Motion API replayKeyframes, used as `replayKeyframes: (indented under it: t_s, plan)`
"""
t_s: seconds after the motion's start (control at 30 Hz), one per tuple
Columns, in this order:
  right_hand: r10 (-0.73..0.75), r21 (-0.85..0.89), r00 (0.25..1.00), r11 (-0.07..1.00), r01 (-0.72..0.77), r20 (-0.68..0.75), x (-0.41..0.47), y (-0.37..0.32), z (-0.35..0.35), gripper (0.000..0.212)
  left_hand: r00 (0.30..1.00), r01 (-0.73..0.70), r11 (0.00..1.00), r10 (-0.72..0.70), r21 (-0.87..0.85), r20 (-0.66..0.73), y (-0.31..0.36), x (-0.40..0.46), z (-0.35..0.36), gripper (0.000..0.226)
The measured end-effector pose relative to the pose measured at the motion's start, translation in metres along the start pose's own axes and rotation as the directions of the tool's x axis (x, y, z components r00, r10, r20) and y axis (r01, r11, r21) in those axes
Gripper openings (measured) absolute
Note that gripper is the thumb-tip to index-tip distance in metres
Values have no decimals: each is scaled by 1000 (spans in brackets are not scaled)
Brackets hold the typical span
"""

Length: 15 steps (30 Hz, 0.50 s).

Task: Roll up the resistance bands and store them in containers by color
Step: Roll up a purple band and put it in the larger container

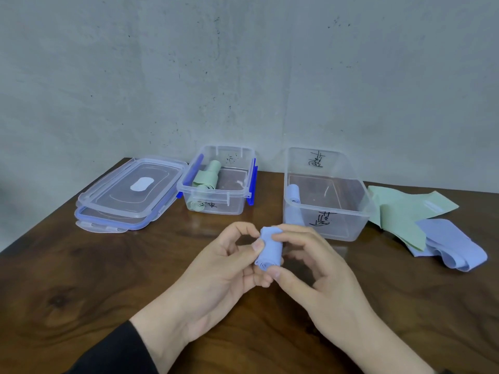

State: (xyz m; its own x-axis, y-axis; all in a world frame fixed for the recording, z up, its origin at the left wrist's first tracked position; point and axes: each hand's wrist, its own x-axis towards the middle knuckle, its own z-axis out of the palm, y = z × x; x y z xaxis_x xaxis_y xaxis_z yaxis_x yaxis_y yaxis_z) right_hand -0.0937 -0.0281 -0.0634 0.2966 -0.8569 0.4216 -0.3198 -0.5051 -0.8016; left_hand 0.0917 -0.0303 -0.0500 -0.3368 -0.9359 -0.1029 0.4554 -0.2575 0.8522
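From the head camera, both hands are gripping a rolled blue band (268, 251) above the wooden table (108, 279): the left hand (224, 268) is pinching one side, the right hand (310, 265) is curling fingers over the other, likely keeping the coil from springing loose. Just beyond, the right container (328, 195) is already holding one blue roll (293, 194), so this roll probably belongs there. The left container (218, 182) is holding green rolls (206, 178), its lids (129, 193) stacked aside. Unrolled green and blue bands (432, 228) are waiting at the right.
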Motion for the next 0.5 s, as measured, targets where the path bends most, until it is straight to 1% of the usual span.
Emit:
replayKeyframes:
  t_s: [0.03, 0.07, 0.13, 0.23, 0.3, 0.37, 0.4, 0.43, 0.47, 0.5]
  plan:
    - [8, 17, 1000, 1000, -8, -11, 0, 0, 2, 33, 1000, -8, 1000, 8, 6, 4, -1, 0, 0, 8]
    - [12, 24, 1000, 1000, -11, -25, -1, 0, 4, 32, 1000, -12, 1000, 12, 10, 1, -2, 0, 0, 8]
    - [6, 16, 998, 1000, -5, -57, 0, 1, 6, 30, 1000, -23, 1000, 24, 17, -19, -3, 1, 1, 16]
    - [1, 63, 994, 998, 6, -109, 0, 1, 7, 33, 997, -60, 998, 61, 22, -51, -4, 3, 5, 25]
    - [-23, 81, 987, 996, 36, -161, 1, -2, 7, 33, 994, -92, 996, 91, -11, -58, -6, 4, 12, 23]
    - [-37, 64, 971, 996, 54, -236, 5, -6, 1, 27, 989, -147, 986, 144, -76, -39, -10, 11, 21, 17]
    - [-41, 40, 964, 998, 53, -263, 7, -7, -5, 24, 983, -184, 980, 182, -73, -35, -12, 16, 25, 19]
    - [-54, 5, 958, 998, 57, -283, 11, -9, -13, 21, 974, -224, 974, 222, -20, -47, -15, 20, 28, 19]
    - [-75, -37, 951, 997, 67, -300, 16, -11, -23, 21, 959, -267, 959, 274, 99, -70, -17, 25, 29, 16]
    - [-85, -84, 945, 995, 61, -315, 22, -14, -35, 21, 935, -303, 912, 340, 274, -98, -18, 31, 27, 13]
